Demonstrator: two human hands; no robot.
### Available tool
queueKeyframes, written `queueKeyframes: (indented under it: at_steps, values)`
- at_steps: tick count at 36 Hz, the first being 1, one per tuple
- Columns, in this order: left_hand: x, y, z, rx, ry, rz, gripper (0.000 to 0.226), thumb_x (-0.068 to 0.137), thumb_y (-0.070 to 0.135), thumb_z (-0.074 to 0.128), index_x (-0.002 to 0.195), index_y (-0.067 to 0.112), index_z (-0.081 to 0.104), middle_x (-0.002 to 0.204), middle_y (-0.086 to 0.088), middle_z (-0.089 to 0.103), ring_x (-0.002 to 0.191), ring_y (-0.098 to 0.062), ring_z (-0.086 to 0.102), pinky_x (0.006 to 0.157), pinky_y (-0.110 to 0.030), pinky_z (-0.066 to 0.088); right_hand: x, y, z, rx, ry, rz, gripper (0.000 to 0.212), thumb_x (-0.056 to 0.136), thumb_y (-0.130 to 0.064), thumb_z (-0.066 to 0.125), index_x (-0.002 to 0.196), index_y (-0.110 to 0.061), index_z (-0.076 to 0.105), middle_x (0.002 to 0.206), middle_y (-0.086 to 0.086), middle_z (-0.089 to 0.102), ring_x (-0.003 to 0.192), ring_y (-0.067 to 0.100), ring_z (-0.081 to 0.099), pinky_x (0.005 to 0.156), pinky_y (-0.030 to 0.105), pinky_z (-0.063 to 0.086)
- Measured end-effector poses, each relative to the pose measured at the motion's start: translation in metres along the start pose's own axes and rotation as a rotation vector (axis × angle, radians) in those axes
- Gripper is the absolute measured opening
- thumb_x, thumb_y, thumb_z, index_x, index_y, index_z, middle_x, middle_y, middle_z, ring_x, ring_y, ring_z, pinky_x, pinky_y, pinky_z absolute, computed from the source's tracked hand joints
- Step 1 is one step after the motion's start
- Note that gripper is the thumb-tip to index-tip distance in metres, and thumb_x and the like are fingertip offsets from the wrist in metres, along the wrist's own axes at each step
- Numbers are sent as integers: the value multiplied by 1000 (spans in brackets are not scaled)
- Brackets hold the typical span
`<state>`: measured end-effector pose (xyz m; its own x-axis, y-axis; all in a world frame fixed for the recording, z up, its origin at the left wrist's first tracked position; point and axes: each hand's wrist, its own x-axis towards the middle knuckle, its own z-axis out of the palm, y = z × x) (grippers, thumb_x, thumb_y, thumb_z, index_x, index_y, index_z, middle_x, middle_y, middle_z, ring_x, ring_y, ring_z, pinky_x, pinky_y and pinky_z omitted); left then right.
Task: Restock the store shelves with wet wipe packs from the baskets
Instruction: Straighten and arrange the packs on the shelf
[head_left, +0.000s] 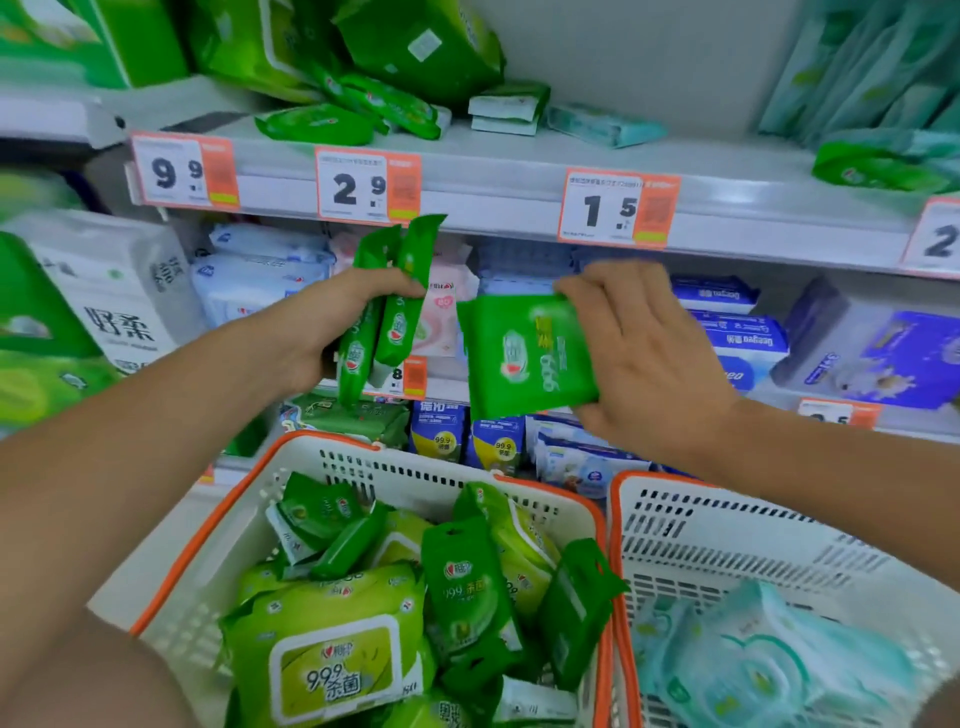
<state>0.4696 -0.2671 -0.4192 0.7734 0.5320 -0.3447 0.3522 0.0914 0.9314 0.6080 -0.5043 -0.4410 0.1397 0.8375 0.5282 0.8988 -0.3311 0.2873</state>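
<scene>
The left hand (332, 322) clenches two slim green wet wipe packs (387, 306) upright before the shelf edge (493, 208); its fingers are hidden behind them. The right hand (644, 364) grasps a flat green pack (524, 353) by its right side, thumb underneath. Below, the left basket (208, 525) holds more green packs, partly cut off; the right basket (727, 525) holds pale teal packs (769, 660), blurred.

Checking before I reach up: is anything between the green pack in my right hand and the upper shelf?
Nothing visible blocks it. The right hand holds the green pack below the upper shelf, open air between them.
</scene>
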Motion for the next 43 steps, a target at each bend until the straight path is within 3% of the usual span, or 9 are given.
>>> queueKeyframes:
  at_steps: [6,8,12,19,25,31,37,40,43]
  values:
    - [-9,-3,10,323,201,277,62,60,35,93,111,22,60,96,7,73,80,-8,72,69,-26,57,-5,-28,-9,926,-836,316,81,74,-66,72,143,-38,40,143,-18,43,131,-2,36,109,16,34]
    - [-16,-6,25,323,107,291,73,55,33,95,116,24,55,100,10,71,83,-3,71,70,-22,56,12,-23,-13,1470,-804,673,75,75,-63,75,139,-32,52,145,-15,50,133,4,46,110,34,43]
    - [-23,-19,59,234,-24,342,75,50,21,97,109,26,51,93,13,71,82,4,70,65,-15,53,27,-25,-10,1971,-755,671,55,87,-38,67,138,-20,56,139,4,61,129,32,57,101,69,43]
    - [-15,-13,41,166,-45,336,92,34,29,102,116,22,59,104,2,76,97,-16,73,87,-38,59,11,1,-1,2071,-765,773,46,88,-7,58,134,-9,59,132,18,64,117,32,64,93,54,54]
    - [-9,-13,24,197,92,270,67,62,15,91,118,23,56,100,1,75,80,-15,73,56,-25,55,8,18,2,1994,-703,812,51,82,-6,67,132,-8,59,130,17,65,117,32,65,98,58,50]
    - [10,-22,4,204,-60,115,54,80,0,77,126,18,54,115,-5,72,102,-20,71,95,-43,55,3,20,8,1932,-741,802,64,75,-8,74,137,-6,55,133,17,63,128,37,57,110,57,40]
    - [12,-32,-24,1253,-242,-189,53,93,21,67,141,17,45,128,-8,61,108,-24,65,89,-38,56,-4,9,28,2015,-952,749,55,69,-15,87,122,-11,70,134,18,62,127,35,57,109,53,40]
    - [8,-14,-39,1566,-180,-83,43,101,37,51,134,10,52,134,-10,57,113,-25,57,97,-37,47,-14,-21,49,1809,-1114,774,37,85,-16,71,122,-13,67,127,11,68,123,29,61,109,46,45]
    - [1,10,-50,1091,-25,86,25,100,35,54,117,19,64,117,-2,69,100,-21,67,77,-30,51,-14,-48,71,1241,-1092,696,55,81,-40,80,117,-1,63,106,10,72,100,25,69,102,45,51]
